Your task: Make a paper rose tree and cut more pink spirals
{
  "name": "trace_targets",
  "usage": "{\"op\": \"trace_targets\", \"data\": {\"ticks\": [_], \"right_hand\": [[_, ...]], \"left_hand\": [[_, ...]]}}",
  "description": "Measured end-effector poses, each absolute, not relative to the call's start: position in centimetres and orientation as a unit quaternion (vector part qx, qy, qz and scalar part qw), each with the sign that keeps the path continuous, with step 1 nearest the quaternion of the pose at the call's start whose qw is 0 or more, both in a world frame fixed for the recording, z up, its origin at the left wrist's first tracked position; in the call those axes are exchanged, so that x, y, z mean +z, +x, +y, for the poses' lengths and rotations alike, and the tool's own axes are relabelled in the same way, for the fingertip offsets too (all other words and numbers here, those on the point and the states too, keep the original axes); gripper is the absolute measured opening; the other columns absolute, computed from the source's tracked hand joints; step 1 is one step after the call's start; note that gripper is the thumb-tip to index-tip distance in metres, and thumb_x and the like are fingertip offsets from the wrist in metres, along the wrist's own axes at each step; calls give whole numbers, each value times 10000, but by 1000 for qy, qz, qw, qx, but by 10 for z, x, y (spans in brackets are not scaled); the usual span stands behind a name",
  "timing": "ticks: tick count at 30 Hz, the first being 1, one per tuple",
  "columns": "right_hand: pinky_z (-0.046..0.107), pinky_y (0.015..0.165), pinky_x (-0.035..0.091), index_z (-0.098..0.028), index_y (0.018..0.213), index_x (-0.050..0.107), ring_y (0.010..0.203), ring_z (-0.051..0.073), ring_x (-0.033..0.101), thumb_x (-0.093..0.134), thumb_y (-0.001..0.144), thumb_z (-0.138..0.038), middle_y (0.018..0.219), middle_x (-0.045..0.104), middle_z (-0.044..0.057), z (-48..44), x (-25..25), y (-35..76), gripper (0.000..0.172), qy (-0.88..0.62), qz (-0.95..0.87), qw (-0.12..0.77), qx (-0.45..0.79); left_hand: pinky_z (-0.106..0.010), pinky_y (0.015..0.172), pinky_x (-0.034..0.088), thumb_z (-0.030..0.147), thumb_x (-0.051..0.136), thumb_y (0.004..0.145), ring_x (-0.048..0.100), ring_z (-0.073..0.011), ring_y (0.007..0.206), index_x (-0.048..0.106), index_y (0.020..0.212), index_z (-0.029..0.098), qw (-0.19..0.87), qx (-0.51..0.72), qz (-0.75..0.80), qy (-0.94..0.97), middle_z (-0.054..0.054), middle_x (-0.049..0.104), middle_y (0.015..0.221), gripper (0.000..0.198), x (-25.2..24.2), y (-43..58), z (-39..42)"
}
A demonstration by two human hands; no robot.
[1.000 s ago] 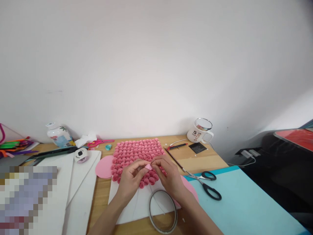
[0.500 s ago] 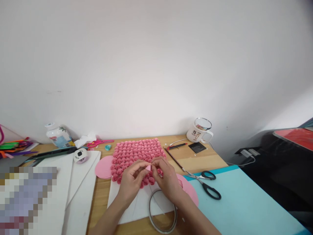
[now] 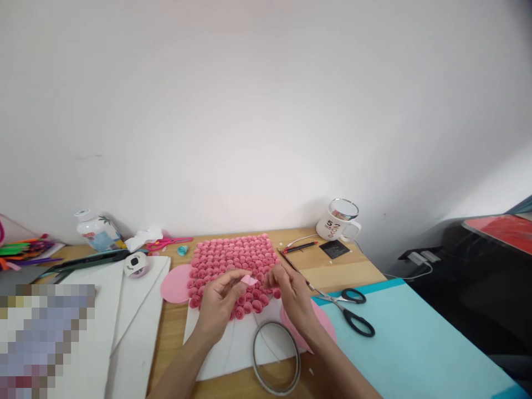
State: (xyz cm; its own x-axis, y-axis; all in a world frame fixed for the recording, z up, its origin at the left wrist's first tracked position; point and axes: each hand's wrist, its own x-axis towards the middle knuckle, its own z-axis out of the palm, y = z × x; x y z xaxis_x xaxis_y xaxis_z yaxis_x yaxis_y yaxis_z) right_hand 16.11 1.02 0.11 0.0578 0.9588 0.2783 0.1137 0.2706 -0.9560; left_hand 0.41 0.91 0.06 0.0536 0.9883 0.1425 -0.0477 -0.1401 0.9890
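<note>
My left hand [image 3: 222, 302] pinches a small piece of pink paper [image 3: 249, 280], folded to a point, between thumb and fingers. A little to its right is my right hand [image 3: 291, 293], apart from the paper, with fingers curled together; whatever they may hold is hidden. Beneath both hands, rows of rolled pink paper roses [image 3: 233, 255] cover most of a white sheet [image 3: 220, 354]. A round pink paper [image 3: 322, 324] lies partly under my right wrist. Below the hands is a thin grey ring [image 3: 297, 360], like a nearly used-up tape roll.
Black-handled scissors [image 3: 358, 323] lie open on a light blue board [image 3: 415, 338]. A white mug [image 3: 336, 226], a red-and-black pen [image 3: 301, 247] and a black card [image 3: 334, 249] are behind. Leftward are another pink circle [image 3: 175, 284], pink scissors [image 3: 168, 242] and a bottle [image 3: 100, 230].
My right hand has drawn away from the pink paper towards the right, opening a gap. My left hand keeps its pinch on the paper, which is now more visible.
</note>
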Motion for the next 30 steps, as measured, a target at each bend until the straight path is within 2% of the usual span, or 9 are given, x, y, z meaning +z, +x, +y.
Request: {"op": "trace_targets", "data": {"ticks": [2,4,5,7,11,14,18,25,30], "right_hand": [[236,535,466,-194,624,480,577,131,523,475,862,-302,620,534,2,10,1,161,262,-448,-593,558,369],[242,597,509,-189,768,559,685,145,581,568,814,-251,760,599,24,9,0,161,77,-418,-621,561,354],[249,628,526,-194,833,578,736,152,599,593,799,-224,818,617,34,9,0,161,47,-401,-636,563,342],[252,646,539,-204,886,601,777,159,615,603,798,-177,859,638,43,9,-1,160,92,-375,-668,567,304],[255,639,522,-202,817,628,732,155,629,588,820,-104,781,661,38,10,-3,161,106,-345,-709,579,207],[261,643,515,-195,792,626,707,154,632,580,832,-92,748,658,38,11,-4,162,120,-340,-722,579,168],[261,632,516,-199,806,621,714,160,631,553,864,-132,760,653,46,11,-4,162,112,-341,-741,559,151],[262,637,512,-196,801,613,707,159,617,545,875,-158,750,645,45,10,-4,162,108,-339,-749,551,145],[253,593,504,-196,781,593,661,149,605,554,872,-175,716,635,31,10,-3,162,101,-345,-740,557,152]], "left_hand": [[-241,751,519,345,714,711,651,-168,821,711,893,187,519,540,432,502,-40,713,863,241,0,5,10],[-245,762,520,365,743,677,650,-167,824,712,886,184,548,551,419,469,-40,716,844,278,1,6,10],[-249,769,519,373,756,660,649,-168,827,712,877,180,560,554,413,457,-41,716,836,294,3,6,10],[-259,779,517,374,775,637,646,-172,831,713,864,169,579,552,405,443,-48,715,828,312,6,7,9],[-250,770,505,358,774,650,632,-157,814,709,853,157,600,531,404,441,-56,713,845,292,8,8,8],[-222,705,493,354,775,652,612,-133,762,703,843,153,610,519,405,441,-52,704,845,286,8,8,8],[-221,619,477,357,771,657,584,-122,684,688,853,151,625,511,399,435,-39,671,797,297,6,8,8],[-201,588,447,390,767,660,556,-100,627,668,851,147,636,482,407,444,-5,610,679,325,5,7,7],[-181,509,394,383,763,669,497,-74,554,675,829,140,641,475,400,451,0,593,640,304,7,7,6]]}}
